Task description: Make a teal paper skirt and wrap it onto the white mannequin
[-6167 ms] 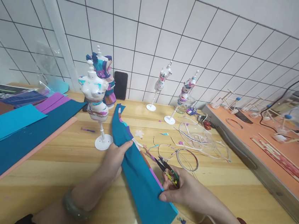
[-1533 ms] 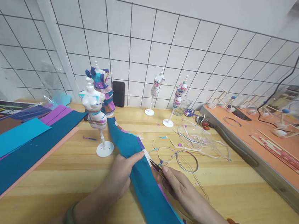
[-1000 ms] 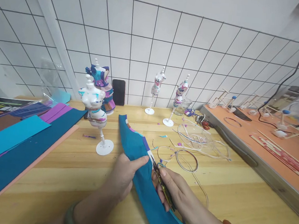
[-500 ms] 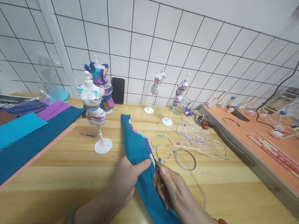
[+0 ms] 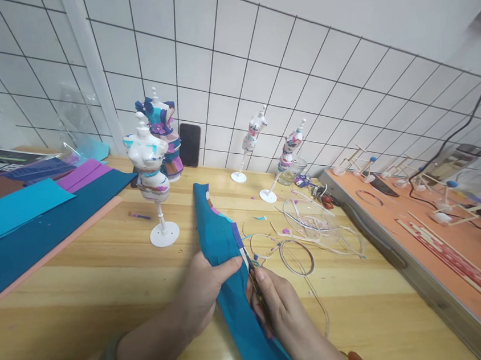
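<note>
A long teal sheet [image 5: 218,232], crepe paper or thin cloth, runs diagonally across the middle of the wooden table. Purple, white and brown layers show along its right edge. My left hand [image 5: 203,285] pinches it at mid-length, thumb on top. In my right hand [image 5: 281,302] is a pair of scissors [image 5: 252,266], its dark blades at the sheet's right edge close to my left thumb. My fingers hide most of the handles. Left of the sheet stands a white mini dress form [image 5: 146,158], stained with colour, on a round base.
Behind it is a dressed dress form [image 5: 172,150] beside a phone [image 5: 189,145]. Two more dress forms [image 5: 254,127] [image 5: 291,145] stand at the back. Coloured sheets [image 5: 18,208] lie left. Hoops [image 5: 296,257], cords and scraps lie right, near an orange-topped surface [image 5: 392,210] with stick models.
Both hands keep nearly the same place on the teal sheet. The scissor blades look slightly more apart at the edge. The view has shifted very slightly.
</note>
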### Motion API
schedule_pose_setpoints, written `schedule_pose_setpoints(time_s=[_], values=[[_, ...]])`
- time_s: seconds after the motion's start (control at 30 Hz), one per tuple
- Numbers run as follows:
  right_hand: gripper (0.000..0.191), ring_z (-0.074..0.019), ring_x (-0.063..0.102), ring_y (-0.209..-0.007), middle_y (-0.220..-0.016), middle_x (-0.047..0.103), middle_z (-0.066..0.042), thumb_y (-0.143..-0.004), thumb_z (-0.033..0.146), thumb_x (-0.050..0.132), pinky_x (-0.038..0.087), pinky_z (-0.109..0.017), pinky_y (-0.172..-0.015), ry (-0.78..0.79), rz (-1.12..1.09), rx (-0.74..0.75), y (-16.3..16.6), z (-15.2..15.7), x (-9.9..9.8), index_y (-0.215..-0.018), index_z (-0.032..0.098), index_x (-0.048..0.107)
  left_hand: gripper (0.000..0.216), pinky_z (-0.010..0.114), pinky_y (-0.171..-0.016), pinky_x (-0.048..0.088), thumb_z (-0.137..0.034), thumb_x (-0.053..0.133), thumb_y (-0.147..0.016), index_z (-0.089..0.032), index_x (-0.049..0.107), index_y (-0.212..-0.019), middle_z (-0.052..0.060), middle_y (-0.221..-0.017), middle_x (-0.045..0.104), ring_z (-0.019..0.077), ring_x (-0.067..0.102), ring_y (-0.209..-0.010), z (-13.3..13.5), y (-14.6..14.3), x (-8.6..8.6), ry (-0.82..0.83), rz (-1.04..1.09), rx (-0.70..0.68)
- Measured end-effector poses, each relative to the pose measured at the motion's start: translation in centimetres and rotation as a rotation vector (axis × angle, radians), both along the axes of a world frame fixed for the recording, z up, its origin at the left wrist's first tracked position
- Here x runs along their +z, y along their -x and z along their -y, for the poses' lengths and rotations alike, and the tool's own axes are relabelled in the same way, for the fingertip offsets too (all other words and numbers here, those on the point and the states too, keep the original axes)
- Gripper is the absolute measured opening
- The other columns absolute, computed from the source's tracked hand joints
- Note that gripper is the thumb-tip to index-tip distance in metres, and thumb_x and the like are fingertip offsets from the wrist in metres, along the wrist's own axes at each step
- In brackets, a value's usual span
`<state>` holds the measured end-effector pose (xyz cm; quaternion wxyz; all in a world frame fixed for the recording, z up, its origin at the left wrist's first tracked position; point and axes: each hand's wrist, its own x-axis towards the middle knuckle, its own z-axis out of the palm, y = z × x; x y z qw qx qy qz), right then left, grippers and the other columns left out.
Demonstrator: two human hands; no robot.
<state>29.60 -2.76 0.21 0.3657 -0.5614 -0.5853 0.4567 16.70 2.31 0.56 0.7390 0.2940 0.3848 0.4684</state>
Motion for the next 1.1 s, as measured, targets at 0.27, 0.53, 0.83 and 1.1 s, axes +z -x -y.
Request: schedule_pose_setpoints(time_s=[0.27,0.53,0.83,1.1], values=[[0.048,-0.0077,0.035,-0.035,-0.04,0.037,0.006,-0.094,0.049,0.021,0.032,-0.019,-0.041,0.004,-0.002,-0.011,0.07,0.0,-0.29,-0.063,0.019,0.042,0.03,0.039,-0.075,0.053,-0.02,0.074,-0.061,-0.011,0.067,-0.089,0.013,-0.089,0.072,0.0276,0.067,-0.081,0.11,0.0,-0.14,0.004,0.002,-0.02],[0.049,-0.0074,0.034,-0.034,-0.039,0.036,0.007,-0.093,0.051,0.022,0.031,-0.019,-0.038,0.027,-0.005,-0.025,0.13,-0.08,-0.36,-0.064,0.019,0.043,0.033,0.038,-0.077,0.052,-0.02,0.075,-0.06,-0.012,0.067,-0.091,0.012,-0.089,0.072,0.0271,0.067,-0.081,0.0,-0.05,-0.33,0.022,0.01,-0.006],[0.048,-0.0071,0.033,-0.033,-0.039,0.036,0.007,-0.093,0.052,0.022,0.03,-0.018,-0.037,0.021,-0.005,-0.031,0.13,-0.25,-0.63,-0.064,0.019,0.043,0.027,0.037,-0.075,0.053,-0.019,0.073,-0.063,-0.012,0.067,-0.088,0.011,-0.085,0.073,0.0249,0.068,-0.077,-0.04,-0.08,-0.43,0.028,0.002,-0.019],[0.047,-0.0067,0.033,-0.033,-0.04,0.036,0.007,-0.093,0.051,0.023,0.029,-0.018,-0.036,0.033,-0.005,-0.037,0.06,-0.19,-0.83,-0.067,0.018,0.045,0.027,0.039,-0.082,0.051,-0.019,0.072,-0.065,-0.012,0.066,-0.09,0.012,-0.089,0.073,0.0259,0.067,-0.084,0.02,-0.07,-0.78,0.016,0.011,-0.034]])
